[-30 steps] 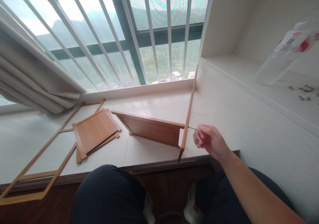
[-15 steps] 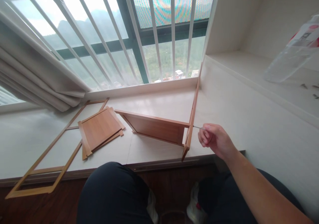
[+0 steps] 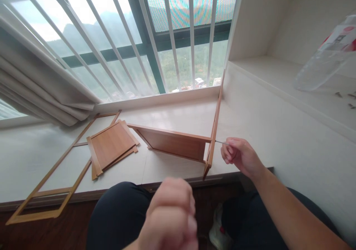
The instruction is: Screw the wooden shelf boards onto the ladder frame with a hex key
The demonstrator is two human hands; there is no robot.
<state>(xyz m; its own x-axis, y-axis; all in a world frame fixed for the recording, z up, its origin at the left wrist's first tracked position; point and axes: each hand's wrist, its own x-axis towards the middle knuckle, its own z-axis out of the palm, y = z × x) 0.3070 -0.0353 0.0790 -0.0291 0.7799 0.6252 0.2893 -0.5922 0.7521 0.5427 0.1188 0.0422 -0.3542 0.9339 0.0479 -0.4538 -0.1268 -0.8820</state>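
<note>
My right hand [image 3: 239, 156] pinches a thin metal rod [image 3: 221, 142], which looks like a hex key; its grip end is hidden in my fingers. The rod's tip meets the outer face of a narrow wooden side frame [image 3: 214, 140], which stands on edge. A wooden panel [image 3: 172, 140] stands on its long edge with its right end against that frame. My left hand [image 3: 172, 213], blurred and close to the camera, is curled with its fingers closed over my lap. Whatever it may hold is hidden.
Two stacked wooden panels [image 3: 112, 144] lie on the white window ledge [image 3: 125, 179]. A second wooden frame [image 3: 52, 168] overhangs the ledge's front edge at left. A plastic bag [image 3: 325, 57] and several screws [image 3: 352, 105] sit on the right shelf. A curtain [image 3: 41, 72] hangs at left.
My left hand has come into view from below, closed, in front of my knees. My right hand, the rod and the wooden parts have hardly moved.
</note>
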